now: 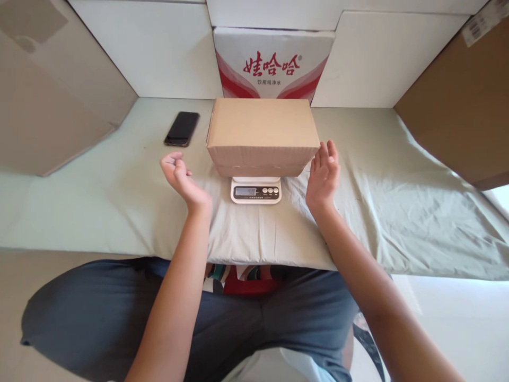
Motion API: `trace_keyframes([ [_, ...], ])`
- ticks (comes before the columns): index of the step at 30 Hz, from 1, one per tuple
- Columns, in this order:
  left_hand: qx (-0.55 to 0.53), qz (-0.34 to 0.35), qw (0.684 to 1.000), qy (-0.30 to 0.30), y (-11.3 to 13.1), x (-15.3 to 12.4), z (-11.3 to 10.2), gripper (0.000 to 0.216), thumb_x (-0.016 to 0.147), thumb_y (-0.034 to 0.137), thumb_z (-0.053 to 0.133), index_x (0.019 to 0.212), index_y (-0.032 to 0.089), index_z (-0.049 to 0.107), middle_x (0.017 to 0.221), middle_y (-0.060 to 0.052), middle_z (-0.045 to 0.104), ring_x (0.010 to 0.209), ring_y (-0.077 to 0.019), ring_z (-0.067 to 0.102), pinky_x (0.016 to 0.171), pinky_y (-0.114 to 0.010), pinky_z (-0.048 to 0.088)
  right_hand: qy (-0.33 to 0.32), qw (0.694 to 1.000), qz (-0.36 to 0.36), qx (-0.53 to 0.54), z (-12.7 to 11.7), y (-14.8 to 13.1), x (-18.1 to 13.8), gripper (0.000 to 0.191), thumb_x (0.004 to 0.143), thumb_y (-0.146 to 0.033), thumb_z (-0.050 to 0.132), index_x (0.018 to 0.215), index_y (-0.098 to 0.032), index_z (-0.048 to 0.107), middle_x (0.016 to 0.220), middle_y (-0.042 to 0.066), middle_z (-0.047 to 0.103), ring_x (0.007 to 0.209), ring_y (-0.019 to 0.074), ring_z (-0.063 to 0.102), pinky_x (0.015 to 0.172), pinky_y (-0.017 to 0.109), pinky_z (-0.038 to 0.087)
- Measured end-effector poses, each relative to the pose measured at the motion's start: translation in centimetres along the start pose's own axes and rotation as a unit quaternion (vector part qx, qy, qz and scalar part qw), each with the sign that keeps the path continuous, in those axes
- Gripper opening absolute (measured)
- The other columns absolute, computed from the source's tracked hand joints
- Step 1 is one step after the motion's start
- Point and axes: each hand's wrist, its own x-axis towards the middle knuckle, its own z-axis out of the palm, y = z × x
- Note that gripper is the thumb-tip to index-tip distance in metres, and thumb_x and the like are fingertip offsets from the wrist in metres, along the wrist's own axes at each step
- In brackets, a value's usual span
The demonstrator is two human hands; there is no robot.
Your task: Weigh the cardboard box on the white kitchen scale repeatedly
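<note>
A closed brown cardboard box [262,124] rests on a small white digital kitchen scale [256,200]. The scale's front panel shows a lit display and three round buttons; the digits are too blurred to read surely. To the left of the box, my left hand [178,178] is raised with nothing in it, its fingers loosely bent and apart from the cardboard. My right hand [324,175] is by the box's right front corner, fingers extended and palm turned inward. Whether its fingertips touch the cardboard I cannot tell. The scale's platform is mostly hidden under the box.
A dark smartphone [182,128] lies left of the box on the pale green cloth [119,185]. A white and red carton [274,63] with Chinese lettering stands behind. Large brown cartons flank the surface at left [55,85] and right [457,101].
</note>
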Motion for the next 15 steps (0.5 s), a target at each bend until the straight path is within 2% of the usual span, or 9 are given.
trace_keyframes([
  [3, 0.011, -0.002, 1.0, 0.0, 0.0, -0.2, 0.2, 0.028, 0.101, 0.053, 0.05, 0.099, 0.025, 0.052, 0.1, -0.004, 0.049, 0.089, -0.0226, 0.051, 0.084, -0.037, 0.046, -0.005, 1.0, -0.002, -0.005, 0.1, 0.2, 0.0, 0.086, 0.087, -0.082, 0.044, 0.163, -0.042, 0.038, 0.182, 0.0, 0.037, 0.179, 0.0304, 0.021, 0.146, 0.065, 0.02],
  [7, -0.003, -0.001, 1.0, -0.006, 0.0, -0.4, 0.4, 0.019, 0.099, 0.043, 0.052, 0.097, 0.024, 0.052, 0.098, -0.003, 0.047, 0.086, -0.0214, 0.049, 0.083, -0.036, 0.044, 0.006, 1.0, 0.011, 0.012, 0.3, 0.2, -0.1, 0.088, 0.085, -0.082, 0.046, 0.163, -0.04, 0.038, 0.182, 0.002, 0.038, 0.178, 0.0292, 0.023, 0.146, 0.065, 0.019],
  [11, 0.008, 0.001, 1.0, -0.005, -0.4, -0.4, 0.6, 0.019, 0.102, 0.042, 0.052, 0.097, 0.023, 0.053, 0.097, -0.002, 0.047, 0.086, -0.0207, 0.051, 0.087, -0.036, 0.046, 0.014, 0.999, 0.024, 0.025, 0.4, 0.1, 0.0, 0.092, 0.084, -0.082, 0.049, 0.163, -0.037, 0.037, 0.182, 0.004, 0.037, 0.177, 0.0287, 0.025, 0.147, 0.062, 0.02],
  [15, 0.029, -0.019, 0.999, -0.001, -1.4, -0.3, 1.2, 0.023, 0.103, 0.044, 0.054, 0.095, 0.022, 0.055, 0.097, -0.003, 0.051, 0.094, -0.0215, 0.057, 0.094, -0.037, 0.05, 0.006, 0.999, 0.026, 0.022, 0.3, 0.5, 0.1, 0.091, 0.083, -0.084, 0.049, 0.161, -0.039, 0.039, 0.181, 0.003, 0.039, 0.177, 0.0309, 0.026, 0.146, 0.066, 0.018],
])
